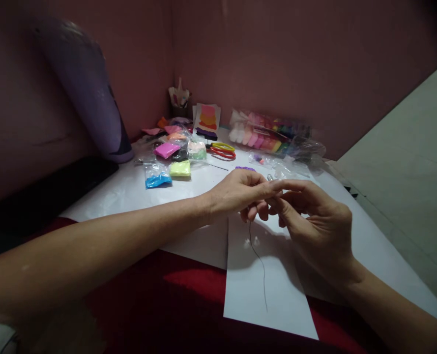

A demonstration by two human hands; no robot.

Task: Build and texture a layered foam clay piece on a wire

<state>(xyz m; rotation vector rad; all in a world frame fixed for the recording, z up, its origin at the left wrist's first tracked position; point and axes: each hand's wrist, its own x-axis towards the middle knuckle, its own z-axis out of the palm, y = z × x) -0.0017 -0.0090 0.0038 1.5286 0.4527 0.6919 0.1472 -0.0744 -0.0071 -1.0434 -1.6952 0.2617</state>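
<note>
Head view: thin, dark, wavy wire (264,280) below left hand (240,189), grip partly hidden, hold unclear.

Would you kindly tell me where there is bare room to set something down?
The white covering is bare between the blue packet and the left forearm, and again right of the right hand. The back is crowded with other packets, red and yellow handles and a large clear bag.

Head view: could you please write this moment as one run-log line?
left hand, right hand: fingers close together | grip contents: hidden | dark strand: extends below left fingers, over white paper
</note>
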